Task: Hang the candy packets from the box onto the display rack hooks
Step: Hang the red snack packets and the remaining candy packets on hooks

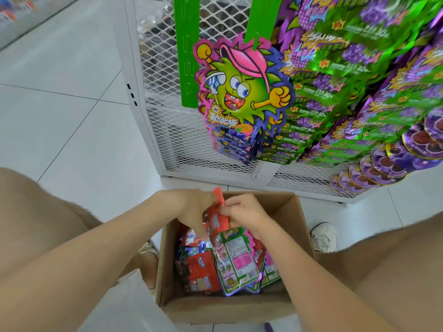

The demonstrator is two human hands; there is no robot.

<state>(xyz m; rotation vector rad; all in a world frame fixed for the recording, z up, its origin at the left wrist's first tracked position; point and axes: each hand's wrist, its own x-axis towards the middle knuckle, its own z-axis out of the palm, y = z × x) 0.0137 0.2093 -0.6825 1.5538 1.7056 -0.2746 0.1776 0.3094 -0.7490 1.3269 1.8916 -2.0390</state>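
Together, my left hand [191, 210] and right hand [245, 213] pinch red candy packets [221, 220] over the box [305, 227]; rack [167, 68] beyond them.

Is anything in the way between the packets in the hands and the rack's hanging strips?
Nothing visible does. The left hand and right hand hold the red packets above the box; only open air separates them from the rack, where one green strip hangs bare.

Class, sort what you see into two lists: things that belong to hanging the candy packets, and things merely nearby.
Belong: left hand, right hand, red packet they hold, loose packets, cardboard box, display rack, green hanging strip.
Merely nearby: white shoe, floor tiles.
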